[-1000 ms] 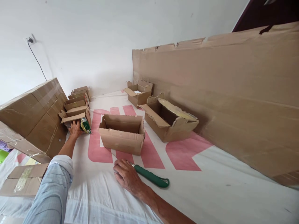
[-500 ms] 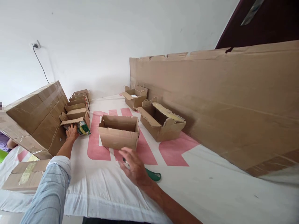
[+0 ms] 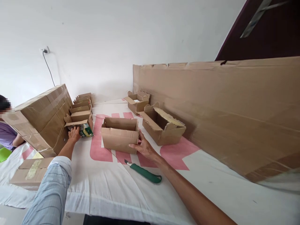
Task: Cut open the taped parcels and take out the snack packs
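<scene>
My left hand (image 3: 74, 134) reaches far left and rests on a green packet (image 3: 84, 130) sticking out of the nearest small carton (image 3: 79, 118) in a row. Its fingers curl on the packet. My right hand (image 3: 143, 145) touches the front right corner of an open empty cardboard box (image 3: 119, 138), thumb and fingers on its wall. A green-handled cutter (image 3: 143, 172) lies on the white sheet just behind that hand, untouched.
Two more open boxes (image 3: 161, 125) (image 3: 137, 101) stand along a long cardboard sheet (image 3: 222, 109) on the right. Large taped cartons (image 3: 42, 115) lean at left, a flat taped box (image 3: 29, 172) lies nearer. Another person (image 3: 7, 131) sits at the far left edge.
My right hand has let go of the cutter and moved forward to the open box's corner. My left hand stays at the green packet.
</scene>
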Demonstrator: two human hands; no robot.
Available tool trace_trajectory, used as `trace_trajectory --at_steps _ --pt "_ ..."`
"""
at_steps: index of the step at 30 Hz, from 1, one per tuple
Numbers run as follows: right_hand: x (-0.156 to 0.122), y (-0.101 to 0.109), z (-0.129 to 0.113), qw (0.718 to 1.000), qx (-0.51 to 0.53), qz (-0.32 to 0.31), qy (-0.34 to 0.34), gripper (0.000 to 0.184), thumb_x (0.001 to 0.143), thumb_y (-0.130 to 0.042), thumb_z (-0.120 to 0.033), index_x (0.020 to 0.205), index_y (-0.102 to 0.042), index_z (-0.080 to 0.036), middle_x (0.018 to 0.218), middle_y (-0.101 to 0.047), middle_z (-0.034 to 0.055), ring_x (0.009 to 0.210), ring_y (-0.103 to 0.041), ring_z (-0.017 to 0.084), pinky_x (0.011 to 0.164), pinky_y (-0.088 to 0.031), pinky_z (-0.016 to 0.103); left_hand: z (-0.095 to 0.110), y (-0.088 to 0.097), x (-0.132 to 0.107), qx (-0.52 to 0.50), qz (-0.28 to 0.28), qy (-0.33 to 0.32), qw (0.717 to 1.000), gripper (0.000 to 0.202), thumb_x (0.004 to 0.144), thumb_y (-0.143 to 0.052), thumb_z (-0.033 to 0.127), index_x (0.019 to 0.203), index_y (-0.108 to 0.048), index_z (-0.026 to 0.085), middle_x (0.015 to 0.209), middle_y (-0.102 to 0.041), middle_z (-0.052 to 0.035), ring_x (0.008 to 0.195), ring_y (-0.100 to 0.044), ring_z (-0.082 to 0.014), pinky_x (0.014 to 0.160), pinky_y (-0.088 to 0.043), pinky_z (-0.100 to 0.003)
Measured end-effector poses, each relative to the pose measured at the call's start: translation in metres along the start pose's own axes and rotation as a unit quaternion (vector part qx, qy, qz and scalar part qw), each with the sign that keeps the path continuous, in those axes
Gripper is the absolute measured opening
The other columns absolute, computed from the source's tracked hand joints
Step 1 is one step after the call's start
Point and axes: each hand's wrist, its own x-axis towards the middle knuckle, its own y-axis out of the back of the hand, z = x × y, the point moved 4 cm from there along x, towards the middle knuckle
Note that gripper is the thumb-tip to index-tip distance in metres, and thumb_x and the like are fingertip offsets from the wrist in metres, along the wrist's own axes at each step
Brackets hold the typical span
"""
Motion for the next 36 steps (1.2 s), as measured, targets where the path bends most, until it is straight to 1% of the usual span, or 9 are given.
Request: trace_trajectory --at_steps 3,8,13,18,21,25,29,33,36 --pt "0.008 -0.003 0.005 0.999 0.011 -0.028 -0.021 0.108 0.080 -0.086 -0.053 0.168 -0.028 -0.029 0.157 -0.055 0.0188 0.132 -0.065 0.033 0.105 -0.061 0.054 0.000 -0.002 0.010 -0.002 -0.008 -0.004 1.000 0.071 0.088 -0.073 0.033 0.154 -0.047 0.037 0.157 -0.054 -0.0147 0.144 -0.050 -0.0373 0.112 -0.046 -0.055" --pt "0.019 -0.007 0.016 0.996 -0.003 -0.079 -0.045 0.089 0.084 -0.082 -0.048 0.161 -0.041 -0.029 0.151 -0.062 0.0149 0.128 -0.067 0.031 0.104 -0.062 0.052 -0.007 -0.004 0.037 -0.003 -0.048 -0.006 0.999 0.053 0.090 -0.072 0.033 0.142 -0.061 0.035 0.153 -0.060 -0.0146 0.143 -0.052 -0.0394 0.110 -0.045 -0.058" --pt "0.030 -0.021 0.005 0.991 0.005 -0.127 -0.041 0.089 0.083 -0.082 -0.049 0.160 -0.044 -0.029 0.146 -0.066 0.0131 0.130 -0.066 0.033 0.107 -0.060 0.055 -0.005 -0.008 0.049 0.002 -0.084 -0.015 0.996 0.047 0.097 -0.070 0.043 0.140 -0.065 0.023 0.146 -0.064 -0.0144 0.138 -0.056 -0.0370 0.113 -0.046 -0.060" --pt "0.027 -0.034 -0.014 0.991 0.003 -0.134 -0.023 0.086 0.088 -0.078 -0.047 0.163 -0.040 -0.028 0.154 -0.061 0.0135 0.135 -0.062 0.031 0.111 -0.057 0.052 0.002 -0.011 0.033 -0.005 -0.060 0.000 0.998 0.046 0.095 -0.065 0.027 0.140 -0.064 0.032 0.150 -0.062 -0.0150 0.141 -0.052 -0.0395 0.109 -0.044 -0.061" --pt "0.020 -0.033 -0.017 0.992 -0.015 -0.126 -0.015 0.088 0.088 -0.077 -0.045 0.165 -0.038 -0.029 0.156 -0.059 0.0142 0.141 -0.058 0.032 0.108 -0.059 0.051 0.004 -0.010 0.023 -0.016 -0.041 0.008 0.999 0.050 0.092 -0.064 0.022 0.142 -0.062 0.031 0.150 -0.061 -0.0166 0.142 -0.051 -0.0389 0.110 -0.043 -0.060" --pt "0.010 -0.024 -0.008 0.994 -0.057 -0.089 -0.008 0.086 0.091 -0.075 -0.048 0.167 -0.037 -0.033 0.162 -0.054 0.0145 0.145 -0.054 0.034 0.107 -0.060 0.055 0.005 -0.005 0.011 -0.035 -0.029 0.004 0.999 0.050 0.091 -0.065 0.020 0.141 -0.061 0.026 0.151 -0.059 -0.0176 0.144 -0.050 -0.0372 0.113 -0.043 -0.056" --pt "0.003 -0.022 0.006 0.994 -0.083 -0.067 -0.033 0.081 0.091 -0.073 -0.048 0.165 -0.041 -0.035 0.164 -0.052 0.0127 0.145 -0.055 0.036 0.111 -0.056 0.060 0.014 0.000 -0.009 -0.067 -0.019 -0.004 0.998 0.044 0.091 -0.069 0.023 0.134 -0.067 0.024 0.147 -0.060 -0.0177 0.144 -0.052 -0.0377 0.113 -0.046 -0.051" --pt "-0.001 -0.041 0.004 0.994 -0.047 -0.099 -0.025 0.078 0.093 -0.070 -0.043 0.165 -0.041 -0.035 0.158 -0.059 0.0105 0.138 -0.062 0.031 0.113 -0.056 0.055 0.039 -0.006 -0.038 -0.121 -0.026 -0.044 0.991 0.040 0.092 -0.064 0.020 0.129 -0.075 0.027 0.142 -0.066 -0.0123 0.133 -0.062 -0.0338 0.110 -0.050 -0.043" --pt "-0.004 -0.057 -0.002 0.993 -0.062 -0.103 -0.010 0.079 0.092 -0.069 -0.039 0.165 -0.040 -0.034 0.158 -0.058 0.0105 0.138 -0.062 0.030 0.113 -0.057 0.052 0.052 -0.014 -0.060 -0.163 -0.031 -0.062 0.984 0.046 0.091 -0.061 0.015 0.134 -0.074 0.027 0.147 -0.065 -0.0128 0.133 -0.063 -0.0321 0.111 -0.051 -0.039"
